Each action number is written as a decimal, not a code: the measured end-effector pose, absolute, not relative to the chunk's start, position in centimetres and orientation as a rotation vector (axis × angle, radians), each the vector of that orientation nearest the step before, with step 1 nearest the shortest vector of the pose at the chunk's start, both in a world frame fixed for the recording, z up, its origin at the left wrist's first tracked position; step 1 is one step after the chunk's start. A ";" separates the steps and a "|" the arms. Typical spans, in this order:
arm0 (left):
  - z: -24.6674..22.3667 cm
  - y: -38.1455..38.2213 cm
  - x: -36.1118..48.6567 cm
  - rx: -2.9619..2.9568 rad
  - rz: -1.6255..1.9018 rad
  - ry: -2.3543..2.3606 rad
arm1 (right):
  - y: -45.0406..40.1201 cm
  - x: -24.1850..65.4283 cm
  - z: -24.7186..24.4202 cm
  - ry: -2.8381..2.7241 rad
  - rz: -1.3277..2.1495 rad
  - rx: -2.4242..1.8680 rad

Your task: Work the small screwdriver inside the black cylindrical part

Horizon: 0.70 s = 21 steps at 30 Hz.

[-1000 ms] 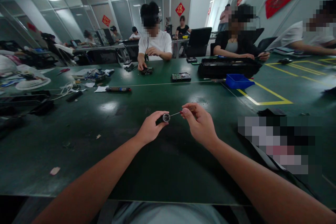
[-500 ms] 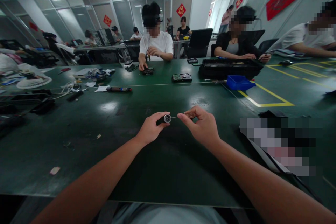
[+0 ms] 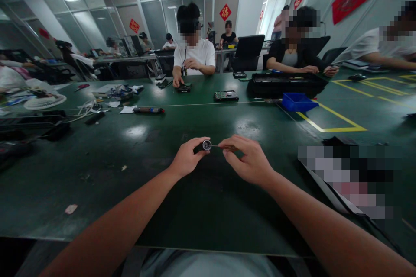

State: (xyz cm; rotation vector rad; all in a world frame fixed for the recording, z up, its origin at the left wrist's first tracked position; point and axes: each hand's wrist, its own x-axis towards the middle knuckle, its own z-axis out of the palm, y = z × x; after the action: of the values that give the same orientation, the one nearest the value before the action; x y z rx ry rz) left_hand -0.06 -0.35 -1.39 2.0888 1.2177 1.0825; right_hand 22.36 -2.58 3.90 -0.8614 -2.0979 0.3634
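Note:
Above the middle of the green table, my left hand [image 3: 187,157] pinches a small dark cylindrical part with a silvery ringed end [image 3: 207,145] between thumb and fingers. The ringed end faces me. To its right, my right hand [image 3: 248,158] grips a screwdriver [image 3: 230,148] with a brownish handle and a thin metal shaft. That shaft points left, its tip at the rim of the ringed end; whether it goes inside I cannot tell. My fingers cover part of the handle and most of the cylinder's body.
Ahead on the table [image 3: 182,216] lie a hard drive [image 3: 226,95], a blue scoop-like tray [image 3: 299,102] and a long black casing [image 3: 287,84]. Left are a dark tool [image 3: 148,110], cables and a white fan grille [image 3: 44,101]. A co-worker [image 3: 194,56] sits opposite, handling a small device.
My right hand's fingers have shifted along the screwdriver handle, and the thumb has dropped away from the shaft. My left hand stays nearly still with the cylindrical part.

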 end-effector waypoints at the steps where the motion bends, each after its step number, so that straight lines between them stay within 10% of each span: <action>1: -1.4 -0.3 -0.1 2.092 1.084 1.219 | -2.6 22.3 4.0 -2.104 0.351 -0.858; 21: -1.2 -0.6 0.0 2.106 1.065 1.223 | -2.4 22.0 3.4 -1.830 0.490 -1.048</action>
State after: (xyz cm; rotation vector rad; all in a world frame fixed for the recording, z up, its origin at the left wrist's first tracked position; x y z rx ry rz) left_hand 0.00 -0.60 -1.22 2.1063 1.2234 1.0653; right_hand 22.05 -2.40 3.42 -1.0479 -1.8299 0.4896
